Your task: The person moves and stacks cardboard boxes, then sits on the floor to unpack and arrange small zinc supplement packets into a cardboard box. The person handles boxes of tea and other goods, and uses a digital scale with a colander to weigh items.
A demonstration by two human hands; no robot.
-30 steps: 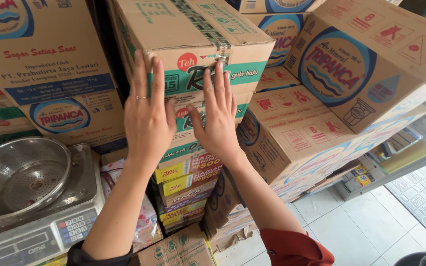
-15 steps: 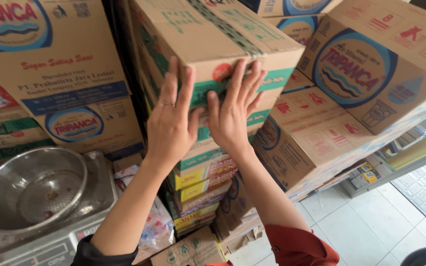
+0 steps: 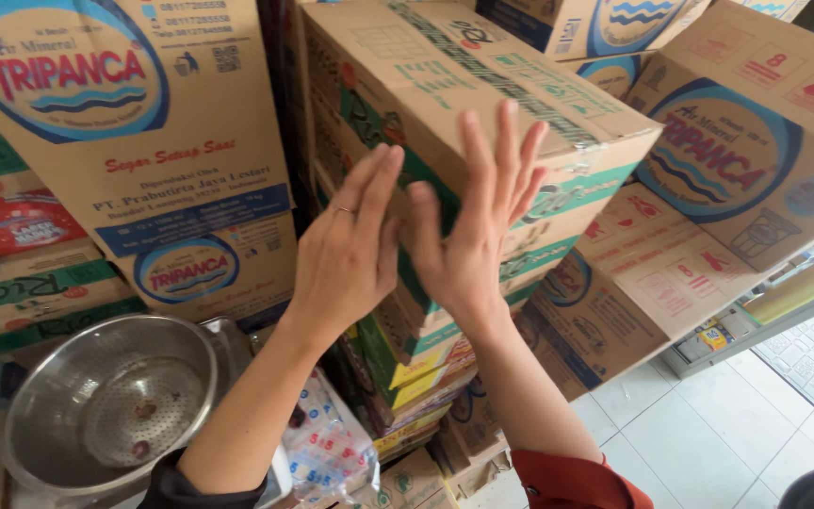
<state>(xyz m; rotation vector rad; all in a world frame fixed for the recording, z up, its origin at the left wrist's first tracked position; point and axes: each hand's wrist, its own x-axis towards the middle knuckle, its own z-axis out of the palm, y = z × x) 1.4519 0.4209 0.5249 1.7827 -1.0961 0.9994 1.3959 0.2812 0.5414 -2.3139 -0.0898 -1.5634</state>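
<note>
Left hand: the left hand (image 3: 349, 253) is raised flat with fingers straight and close together, a thin ring on one finger; it is spread open and grips nothing, the palm turned towards the box front.
Right hand: the right hand (image 3: 471, 236) is up beside it at about 3 o'clock, fingers fanned wide, holding nothing (whether the palm actually presses the cardboard cannot be told).
Box in front of the hands: a brown cardboard carton with green and red print and a taped top seam (image 3: 482, 104) sits tilted on top of a stack, its near corner jutting out above both hands, at 12 o'clock from them.
Stack beneath: flatter cartons with green, yellow and red edges (image 3: 416, 372) are piled under it, at 6 o'clock from the hands.
Left neighbour: a tall brown carton with a blue oval emblem and red lettering (image 3: 134, 123) stands at 9 o'clock.
Right neighbour: a tilted brown carton with a blue round emblem (image 3: 746, 160) leans at 3 o'clock, just beside the middle stack.
Bowl: a round stainless steel bowl (image 3: 105, 405) rests at 7 o'clock, below the left forearm.
Floor: pale square tiles (image 3: 708, 443) show at 5 o'clock.
</note>
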